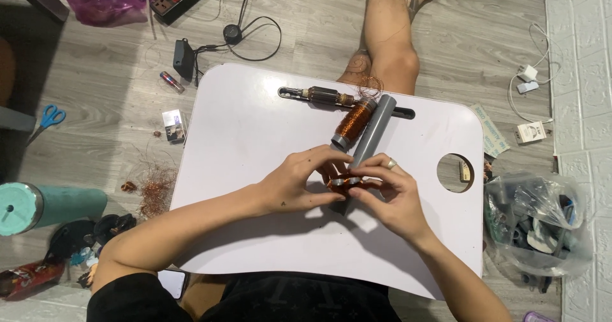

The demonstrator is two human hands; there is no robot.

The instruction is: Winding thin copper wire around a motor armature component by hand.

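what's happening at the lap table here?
A person sits on the floor at a white lap table. Both hands, left hand and right hand, pinch a small copper wire coil between the fingers, over a grey tube. A second tube wound with copper wire lies beside it, and a motor armature rests in the table's slot. Copper wire scraps lie on the floor to the left.
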